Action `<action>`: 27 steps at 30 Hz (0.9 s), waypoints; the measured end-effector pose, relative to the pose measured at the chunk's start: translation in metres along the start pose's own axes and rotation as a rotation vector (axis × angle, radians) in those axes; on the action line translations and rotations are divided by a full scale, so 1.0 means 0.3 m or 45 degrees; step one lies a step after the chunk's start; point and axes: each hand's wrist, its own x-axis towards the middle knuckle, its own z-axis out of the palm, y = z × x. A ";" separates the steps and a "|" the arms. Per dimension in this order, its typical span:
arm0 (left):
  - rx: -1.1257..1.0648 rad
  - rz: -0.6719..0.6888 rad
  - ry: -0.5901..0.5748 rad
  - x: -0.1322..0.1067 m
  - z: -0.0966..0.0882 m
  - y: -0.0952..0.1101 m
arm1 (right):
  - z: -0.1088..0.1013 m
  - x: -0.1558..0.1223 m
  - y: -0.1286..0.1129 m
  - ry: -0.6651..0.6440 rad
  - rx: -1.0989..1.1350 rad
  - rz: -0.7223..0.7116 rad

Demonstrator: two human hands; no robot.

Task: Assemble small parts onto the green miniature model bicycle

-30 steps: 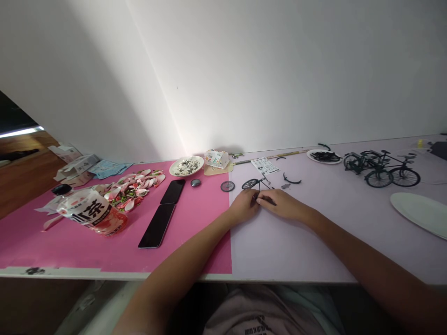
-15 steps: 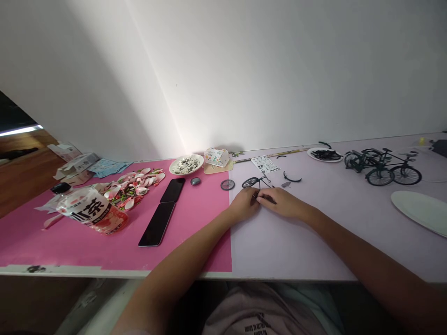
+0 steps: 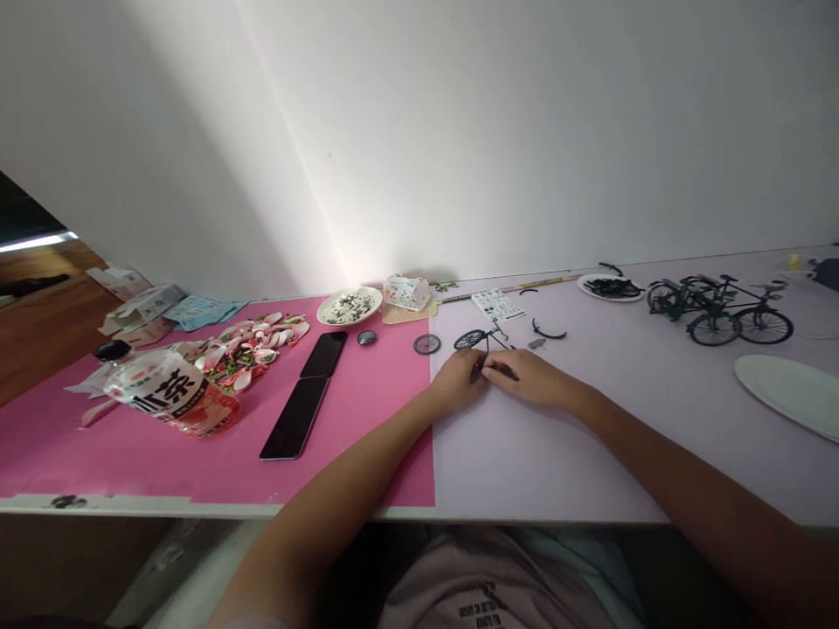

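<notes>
Hands [image 3: 460, 381] (nearly still) at spoked bicycle [image 3: 481, 335]

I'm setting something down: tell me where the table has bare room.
Bare lilac table lies between the right forearm, the bikes and the big plate; bare pink table lies between the black panels and left forearm, and in front of the bottle. Crowded: just beyond the hands, with another bike and a wheel; far left, pink pieces and boxes.
</notes>
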 end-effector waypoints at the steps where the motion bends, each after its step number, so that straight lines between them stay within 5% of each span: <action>1: 0.004 -0.007 -0.004 0.000 -0.001 0.001 | 0.000 0.000 -0.001 0.000 0.003 -0.001; 27: 0.004 0.001 -0.010 0.003 0.003 -0.005 | 0.000 0.001 0.007 -0.001 -0.001 -0.016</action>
